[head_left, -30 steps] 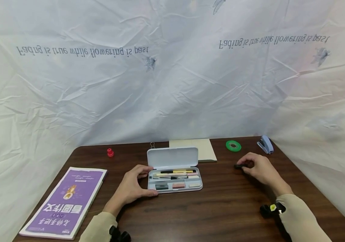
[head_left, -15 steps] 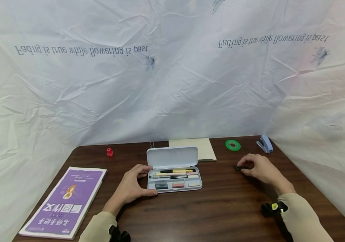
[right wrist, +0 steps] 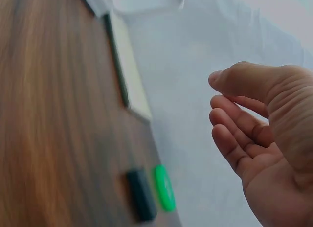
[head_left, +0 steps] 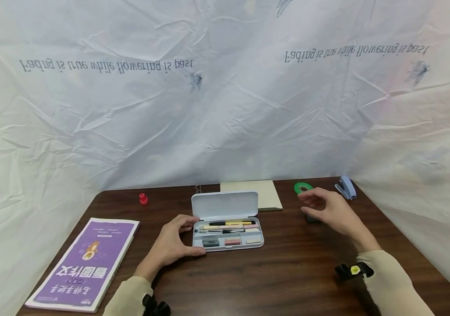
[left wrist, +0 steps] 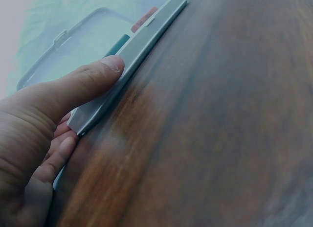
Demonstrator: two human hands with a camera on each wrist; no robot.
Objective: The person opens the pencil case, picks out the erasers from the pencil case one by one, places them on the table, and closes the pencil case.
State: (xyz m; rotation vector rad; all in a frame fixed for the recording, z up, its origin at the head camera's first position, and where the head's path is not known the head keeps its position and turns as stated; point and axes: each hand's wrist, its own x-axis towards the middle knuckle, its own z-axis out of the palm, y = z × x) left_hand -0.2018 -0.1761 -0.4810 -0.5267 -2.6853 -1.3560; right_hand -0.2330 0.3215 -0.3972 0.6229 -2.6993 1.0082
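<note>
A white pencil case [head_left: 225, 197] stands with its lid raised at the middle of the table. My left hand [head_left: 173, 241] holds its left end, the thumb on the front wall and fingers behind the corner; the left wrist view shows the thumb [left wrist: 95, 78] against the edge. Pens and pencils [head_left: 229, 227] lie in the long compartment, with dark, pink and pale small blocks in the front ones. My right hand [head_left: 333, 213], fingers loosely bent and holding nothing, hovers over a small black block [right wrist: 141, 195] on the table. The hand partly hides the block in the head view.
Behind the right hand are a green tape roll [head_left: 301, 188] and a blue stapler [head_left: 345, 188]. A cream notepad [head_left: 270, 196] and a binder clip [head_left: 198, 189] lie behind the case. Leftward are a red stopper-like piece [head_left: 143, 199] and a purple book [head_left: 84, 263].
My right hand has let go of the black block and lifted away from it, fingers spreading. The block stays on the table. The left hand and pencil case have not moved.
</note>
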